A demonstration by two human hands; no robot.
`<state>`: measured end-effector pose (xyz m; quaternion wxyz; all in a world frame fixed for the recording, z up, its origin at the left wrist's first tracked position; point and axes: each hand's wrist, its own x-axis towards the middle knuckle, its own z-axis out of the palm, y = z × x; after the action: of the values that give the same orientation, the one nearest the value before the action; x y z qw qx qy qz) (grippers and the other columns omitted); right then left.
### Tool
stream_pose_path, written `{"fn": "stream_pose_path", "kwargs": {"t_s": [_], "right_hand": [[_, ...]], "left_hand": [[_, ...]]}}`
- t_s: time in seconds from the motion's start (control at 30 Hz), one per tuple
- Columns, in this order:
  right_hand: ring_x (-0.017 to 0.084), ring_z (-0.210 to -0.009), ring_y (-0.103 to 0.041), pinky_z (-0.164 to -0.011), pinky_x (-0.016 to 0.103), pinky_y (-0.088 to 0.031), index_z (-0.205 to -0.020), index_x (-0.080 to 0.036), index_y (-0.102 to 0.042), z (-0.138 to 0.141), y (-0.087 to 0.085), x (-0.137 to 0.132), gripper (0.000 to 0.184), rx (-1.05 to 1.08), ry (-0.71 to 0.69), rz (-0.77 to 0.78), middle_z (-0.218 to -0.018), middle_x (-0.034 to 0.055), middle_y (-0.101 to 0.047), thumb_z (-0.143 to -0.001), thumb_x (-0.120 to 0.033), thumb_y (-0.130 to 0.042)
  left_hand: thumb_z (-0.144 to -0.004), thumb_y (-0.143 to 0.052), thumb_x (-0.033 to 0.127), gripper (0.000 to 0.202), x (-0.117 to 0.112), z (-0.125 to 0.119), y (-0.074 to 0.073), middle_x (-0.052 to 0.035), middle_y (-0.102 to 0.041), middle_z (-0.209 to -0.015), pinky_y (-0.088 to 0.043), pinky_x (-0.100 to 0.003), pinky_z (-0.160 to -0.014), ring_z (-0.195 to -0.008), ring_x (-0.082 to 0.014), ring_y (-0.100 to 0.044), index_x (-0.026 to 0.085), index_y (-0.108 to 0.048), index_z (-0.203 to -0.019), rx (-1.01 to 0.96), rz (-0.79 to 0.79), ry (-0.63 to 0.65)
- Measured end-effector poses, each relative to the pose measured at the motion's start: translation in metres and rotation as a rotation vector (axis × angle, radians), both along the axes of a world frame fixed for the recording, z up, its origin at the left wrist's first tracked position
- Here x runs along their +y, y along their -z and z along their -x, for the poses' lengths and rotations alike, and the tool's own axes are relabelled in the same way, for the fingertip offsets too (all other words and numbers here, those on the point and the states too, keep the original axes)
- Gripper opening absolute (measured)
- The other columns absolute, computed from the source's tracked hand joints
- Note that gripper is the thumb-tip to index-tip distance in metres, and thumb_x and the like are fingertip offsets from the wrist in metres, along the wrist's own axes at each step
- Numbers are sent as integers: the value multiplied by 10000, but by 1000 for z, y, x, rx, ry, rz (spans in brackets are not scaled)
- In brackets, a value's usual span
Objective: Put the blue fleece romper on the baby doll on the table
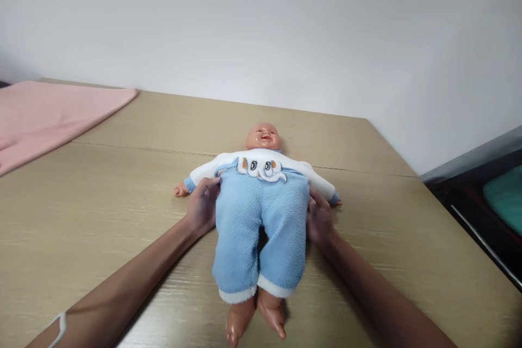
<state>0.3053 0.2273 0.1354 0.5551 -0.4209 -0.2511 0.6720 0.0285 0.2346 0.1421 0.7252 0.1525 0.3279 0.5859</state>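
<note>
A baby doll [264, 137] lies on its back on the wooden table, head away from me and bare feet toward me. It wears a white top [207, 168] with blue cuffs. Light blue fleece trousers [263, 201] with white hems and an elephant face at the waist cover its legs. My left hand [204, 204] is closed on the trousers at the left side of the waist. On the opposite side, my right hand [321, 218] grips the trousers near the hip. The fingertips of both hands are partly hidden by the fabric.
The wooden table [122, 201] has a seam running across it, with a white wall [261, 38] behind. A pink cloth [61, 114] lies at the far left. Beyond the table's right edge stands a dark object [460, 190] with a teal patch.
</note>
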Motion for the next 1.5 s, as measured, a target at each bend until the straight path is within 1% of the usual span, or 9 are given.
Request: {"fn": "stream_pose_path", "kwargs": {"t_s": [0.13,0.23,0.37,0.63,0.9,1.1,1.2,1.33,1.5], "right_hand": [[363,-1080,-769,-965,483,-627,-928,-289,-773,0,-3,1,304,24,-4,11,-842,23,-818,-781,-550,-825],[323,-1038,-718,-983,442,-575,-942,-287,-755,-3,-1,5,253,-91,31,-169,-886,16,-781,-798,-494,-773],[230,-828,-565,-841,362,-494,-875,-266,-694,-17,-1,10,196,-351,-35,-374,-827,-18,-635,-825,-440,-768],[237,-914,-596,-907,376,-449,-933,-248,-690,-11,-46,15,242,-1017,-153,-699,-926,10,-645,-1000,-476,-735],[254,-913,-637,-876,383,-485,-887,-256,-635,-8,-18,47,428,-900,-104,-473,-891,16,-674,-949,-672,-711],[249,-857,-547,-861,401,-440,-791,-259,-617,-28,-4,17,370,-916,-120,-446,-837,9,-599,-979,-574,-670],[258,-914,-566,-913,401,-459,-809,-251,-668,-34,-3,10,301,-870,-148,-437,-891,19,-642,-937,-519,-721],[248,-914,-632,-927,389,-543,-934,-272,-725,-25,2,12,273,-537,-101,-308,-910,-4,-717,-879,-528,-801],[320,-1059,-775,-945,451,-638,-1101,-295,-759,-6,-4,5,397,-82,-20,-75,-1002,30,-843,-833,-579,-833]], "left_hand": [[-780,-806,298,155,4,7,5,-39,-766,-890,-555,-333,-793,-849,-252,-678,185,-769,-879,71,-8,30],[-764,-859,310,177,9,12,7,-16,-680,-786,-504,-314,-727,-756,-215,-589,199,-725,-794,179,-94,41],[-880,-860,396,240,13,24,6,-35,-683,-930,-493,-310,-854,-900,-227,-604,195,-765,-969,443,-352,193],[-1073,-725,512,312,19,24,-29,13,-521,-943,-388,-291,-793,-881,-176,-483,214,-659,-1008,919,-691,286],[-1066,-613,611,392,25,16,-30,-7,-626,-995,-423,-360,-903,-968,-239,-575,223,-664,-1036,1225,-583,275],[-933,-634,465,235,10,37,-8,-35,-690,-1072,-445,-421,-1034,-1105,-308,-600,233,-663,-961,1140,-476,297],[-894,-714,414,198,6,34,-2,-30,-720,-1054,-475,-410,-1024,-1120,-306,-628,232,-689,-969,892,-343,325],[-856,-820,329,227,3,21,1,-73,-768,-1048,-545,-411,-1001,-1123,-315,-698,207,-741,-1031,450,-252,352],[-785,-799,238,115,0,15,4,-97,-789,-990,-603,-445,-994,-1089,-343,-735,203,-764,-889,198,-186,274]]}}
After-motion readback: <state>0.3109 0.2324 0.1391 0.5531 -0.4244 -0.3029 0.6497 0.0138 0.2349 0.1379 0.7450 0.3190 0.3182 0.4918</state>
